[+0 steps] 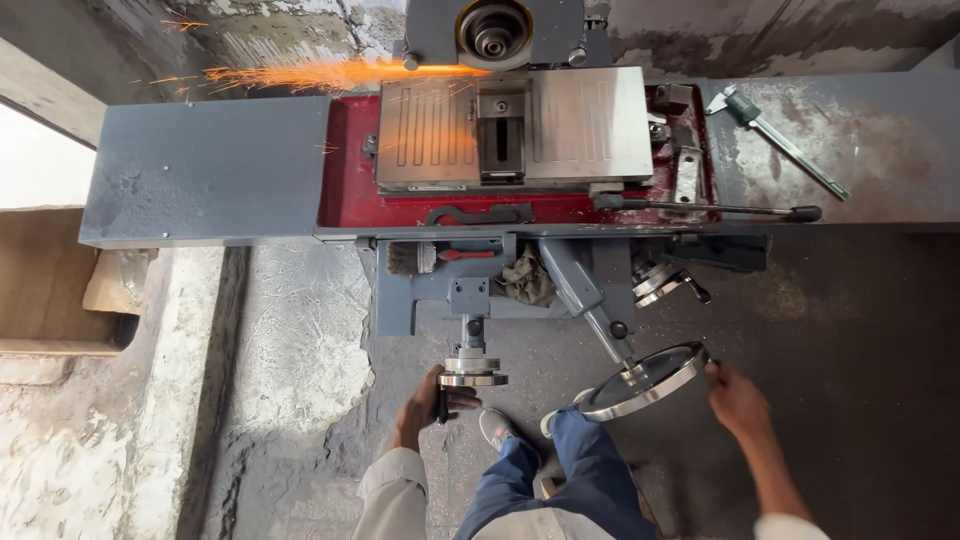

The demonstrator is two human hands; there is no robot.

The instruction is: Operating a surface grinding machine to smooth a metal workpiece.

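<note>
Right, both hands are on the wheels of this grey surface grinder (pixel 205 170) — the left hand (pixel 428 405) is wrapped shut around the dark handle (pixel 441 403) hanging off the small handwheel (pixel 472 372), which sits at the front of the machine below the middle of the table, and the right hand (pixel 735 397) has its fingers curled tight on the rim of the large handwheel (pixel 645 382), out at the front right on the end of a slanted shaft; up at the far edge the grinding wheel (pixel 493 32) is touching the steel workpiece (pixel 502 103) clamped in the middle of the magnetic chuck (pixel 585 125), and a stream of orange sparks (pixel 320 75) shoots off to the left along the back wall; the chuck rests on the red table bed (pixel 350 160), with a long lever (pixel 725 209) lying along its front right edge; over on the right-hand grey wing of the table a caliper (pixel 775 138) lies at an angle, well clear of the chuck; a rag (pixel 528 280) and a brush (pixel 405 258) are tucked on the ledge under the front edge, just above the small handwheel; down at the bottom, blue trousers and a shoe (pixel 497 428) between the two wheels
</note>
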